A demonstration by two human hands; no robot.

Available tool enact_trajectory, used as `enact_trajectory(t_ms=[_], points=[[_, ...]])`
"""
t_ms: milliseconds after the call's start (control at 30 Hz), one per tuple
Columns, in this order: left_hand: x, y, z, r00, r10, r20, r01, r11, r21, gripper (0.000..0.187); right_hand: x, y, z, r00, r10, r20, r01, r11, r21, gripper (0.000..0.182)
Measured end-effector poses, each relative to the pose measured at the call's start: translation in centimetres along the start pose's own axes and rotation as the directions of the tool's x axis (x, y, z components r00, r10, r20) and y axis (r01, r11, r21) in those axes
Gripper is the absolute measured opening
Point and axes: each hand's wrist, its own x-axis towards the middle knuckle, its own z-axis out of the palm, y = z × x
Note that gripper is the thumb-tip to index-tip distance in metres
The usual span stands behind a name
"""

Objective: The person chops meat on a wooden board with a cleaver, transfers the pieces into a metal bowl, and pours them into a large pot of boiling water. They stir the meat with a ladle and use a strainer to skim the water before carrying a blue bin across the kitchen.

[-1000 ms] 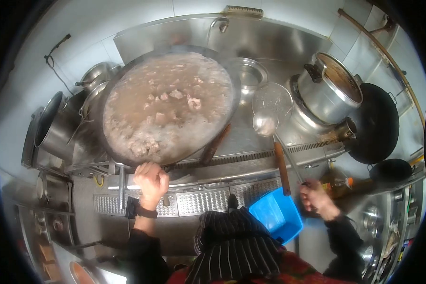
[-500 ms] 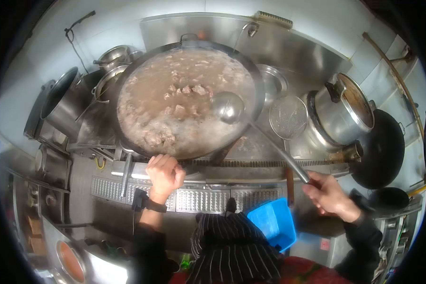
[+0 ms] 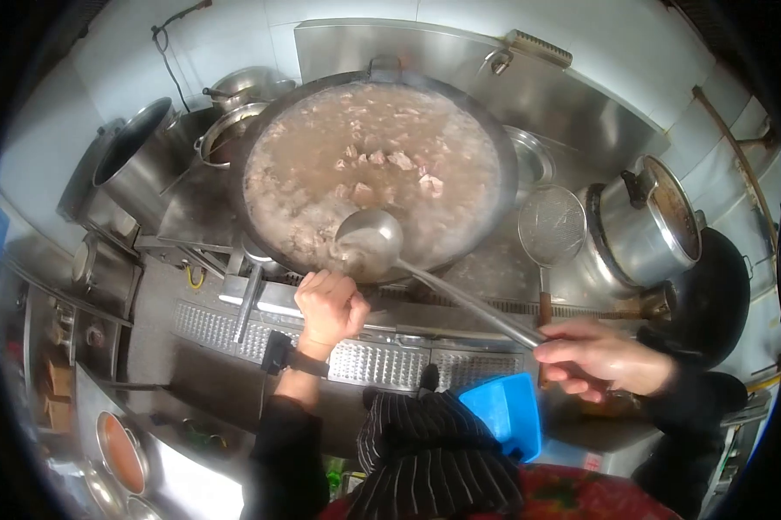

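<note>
My right hand [image 3: 598, 357] is closed around the end of a long-handled steel ladle [image 3: 373, 236]. The ladle's bowl is in the cloudy liquid near the front of a large round wok [image 3: 505, 143]. Chunks of meat [image 3: 399, 161] and pale foam lie in the steaming liquid. My left hand [image 3: 330, 305] makes a fist at the wok's near rim; whatever it may grip there is hidden beneath the fingers. A dark band with a small black device [image 3: 278, 352] is on the left wrist.
Right of the wok, a round mesh strainer [image 3: 551, 224] lies beside a tall steel pot [image 3: 649, 212]. A dark wok [image 3: 711, 299] leans farther right. Steel pots [image 3: 139, 152] stand at the left. Below is a blue bin [image 3: 505, 414]; a pan of reddish liquid [image 3: 123, 452] sits lower left.
The ladle bowl has moved left and nearer to me, from the wok's right side into the foam near the front. My left hand stays at the rim. The view has shifted slightly.
</note>
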Motion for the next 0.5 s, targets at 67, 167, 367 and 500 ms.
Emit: enact_trajectory(t_ms=[67,167,367,500], points=[[-0.1,0.0,-0.1,1.000,0.009,0.013,-0.009,1.000,-0.005,0.010,0.7,0.4,0.8,1.000,-0.006,0.023,0.004,0.996,0.087,0.018],[0.0,-0.3,-0.1,0.999,0.037,0.018,-0.037,0.999,-0.018,0.009,2.1,3.2,1.1,0.977,-0.068,0.204,-0.037,0.883,0.469,0.029],[0.0,-0.1,-0.3,0.997,0.042,0.063,-0.040,0.999,-0.034,0.009,-1.7,7.4,0.7,0.972,-0.193,0.134,0.041,0.700,0.713,0.037],[0.0,-0.1,-0.2,0.994,0.055,0.093,-0.053,0.998,-0.018,0.008,-6.1,9.8,-0.5,0.980,-0.164,-0.115,0.195,0.657,0.728,0.039]])
